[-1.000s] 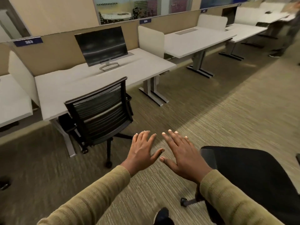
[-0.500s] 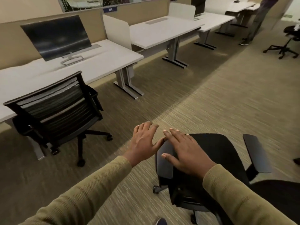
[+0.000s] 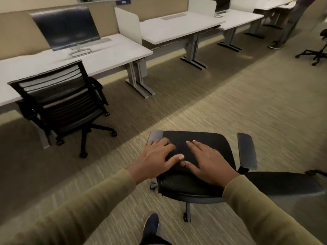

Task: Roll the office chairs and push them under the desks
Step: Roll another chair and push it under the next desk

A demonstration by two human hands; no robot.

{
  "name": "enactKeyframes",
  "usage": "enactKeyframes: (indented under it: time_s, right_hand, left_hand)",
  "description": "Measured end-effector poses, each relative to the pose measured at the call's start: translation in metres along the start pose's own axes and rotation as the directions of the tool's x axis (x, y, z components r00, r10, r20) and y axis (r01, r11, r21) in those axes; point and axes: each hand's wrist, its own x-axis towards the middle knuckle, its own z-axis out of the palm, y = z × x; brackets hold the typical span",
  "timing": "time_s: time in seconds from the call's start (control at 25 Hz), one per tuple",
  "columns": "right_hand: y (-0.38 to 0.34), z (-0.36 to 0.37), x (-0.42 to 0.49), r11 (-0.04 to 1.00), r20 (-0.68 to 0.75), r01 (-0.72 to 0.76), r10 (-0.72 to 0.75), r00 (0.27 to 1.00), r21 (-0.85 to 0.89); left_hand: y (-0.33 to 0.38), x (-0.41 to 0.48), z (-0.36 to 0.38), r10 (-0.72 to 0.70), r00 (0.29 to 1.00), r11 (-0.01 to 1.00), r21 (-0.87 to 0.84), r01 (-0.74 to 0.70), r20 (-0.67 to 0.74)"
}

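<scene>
Chairs are the business at hand, and we have one under our palms. Our left hand point(image 3: 155, 159) lies flat over the near chair's point(image 3: 198, 156) left armrest and the edge of the seat, fingers point(image 3: 165, 145) spread and not curled around anything. Our right hand point(image 3: 207, 162) lies flat beside it on the seat fabric, fingers likewise loose and splayed, thumbs nearly touching. Whether the palms press down or only hover just above the cushion we cannot tell for certain, though they look to be in contact.

We judge this to be the rolling step: the chair stands out on the open carpet point(image 3: 230, 103), well apart from the row of desks. The other chair point(image 3: 58, 101) is already drawn up to the counter point(image 3: 109, 55) that carries the monitor point(image 3: 65, 27), its backrest toward us and its seat partly beneath the edge. The next counter point(image 3: 177, 27) along the row has an open bay with no chair in front of it, and that looks the likely destination.

The next move calls for a firmer hold, since flat hands can slip on fabric; closing the fingers over the armrest or seat edge would steer better. Then we need to swing the chair to face the bay and roll it between the desk legs point(image 3: 192, 50), minding the casters against those feet.
</scene>
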Motion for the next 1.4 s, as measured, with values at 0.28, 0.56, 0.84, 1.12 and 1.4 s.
enactKeyframes:
  time_s: [0.28, 0.56, 0.84, 1.12, 1.4]
  right_hand:
    - [0.046, 0.015, -0.104, 0.994, -0.228, 0.030, -0.054, 0.972, -0.109]
    - [0.096, 0.000, -0.077, 0.968, -0.451, 0.152, -0.228, 0.863, -0.198]
    - [0.153, -0.017, -0.012, 0.945, -0.477, 0.223, -0.315, 0.821, -0.239]
    - [0.237, -0.055, 0.103, 0.930, -0.484, 0.258, -0.357, 0.799, -0.260]
    - [0.320, -0.087, 0.210, 0.986, -0.599, 0.048, -0.135, 0.789, -0.159]
  left_hand:
    - [0.092, -0.084, 0.026, -0.058, 0.981, 0.981, 0.173, 0.090, -0.183]
    - [0.104, -0.030, 0.030, -0.047, 0.885, 0.959, 0.226, 0.169, -0.463]
    - [0.090, 0.050, 0.045, -0.023, 0.832, 0.956, 0.232, 0.182, -0.555]
    - [0.075, 0.174, 0.067, -0.070, 0.796, 0.953, 0.196, 0.233, -0.602]
    - [0.063, 0.318, 0.070, -0.115, 0.806, 0.951, 0.171, 0.259, -0.580]
